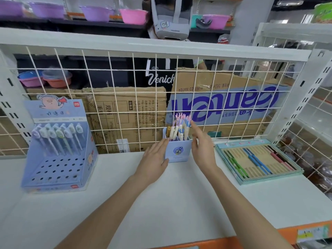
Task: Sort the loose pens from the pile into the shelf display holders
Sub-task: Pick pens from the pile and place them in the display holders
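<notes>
A small light-blue pen cup [177, 151] stands at the back middle of the white shelf [161, 203], holding several pens [179, 128] with pink and blue tops. My left hand [154, 159] lies with straight fingers against the cup's left side. My right hand [203, 146] is at the cup's right side, its index finger pointing up to the pen tops; it holds nothing. A blue stepped display holder [59, 159] with several pens in its back row stands at the left. A flat teal tray [258, 160] with green, blue and pink pens lies at the right.
A white wire grid [125, 97] closes the back of the shelf, with cardboard boxes [224, 101] behind it. A person in a black shirt [161, 76] stands beyond the grid. Wire baskets of goods [316, 159] are at the far right.
</notes>
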Tool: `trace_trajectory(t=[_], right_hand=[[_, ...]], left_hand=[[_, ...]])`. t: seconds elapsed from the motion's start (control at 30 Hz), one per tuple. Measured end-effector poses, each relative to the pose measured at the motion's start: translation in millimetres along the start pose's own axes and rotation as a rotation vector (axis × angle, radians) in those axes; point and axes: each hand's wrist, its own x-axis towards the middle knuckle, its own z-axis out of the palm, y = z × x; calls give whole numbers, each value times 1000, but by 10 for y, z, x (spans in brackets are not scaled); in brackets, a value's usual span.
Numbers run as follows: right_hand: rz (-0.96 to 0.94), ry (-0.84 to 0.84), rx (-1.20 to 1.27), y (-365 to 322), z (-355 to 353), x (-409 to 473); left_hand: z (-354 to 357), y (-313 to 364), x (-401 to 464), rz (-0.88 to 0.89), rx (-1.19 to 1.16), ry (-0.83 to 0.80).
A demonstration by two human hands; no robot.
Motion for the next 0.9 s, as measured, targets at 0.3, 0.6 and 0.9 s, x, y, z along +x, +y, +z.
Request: trace_trajectory(t=[0.3,0.6,0.9], right_hand=[[171,6,-128,-398,11,-225],[-343,-174,-108,-1846,614,-1147],[-613,-662,-233,-3459,1496,-2231]], left_hand=[[-173,-289,-624,-156,10,95],[-960,-863,-1716,-239,193,293],[-1943,-1709,-3669,-588,479,301]])
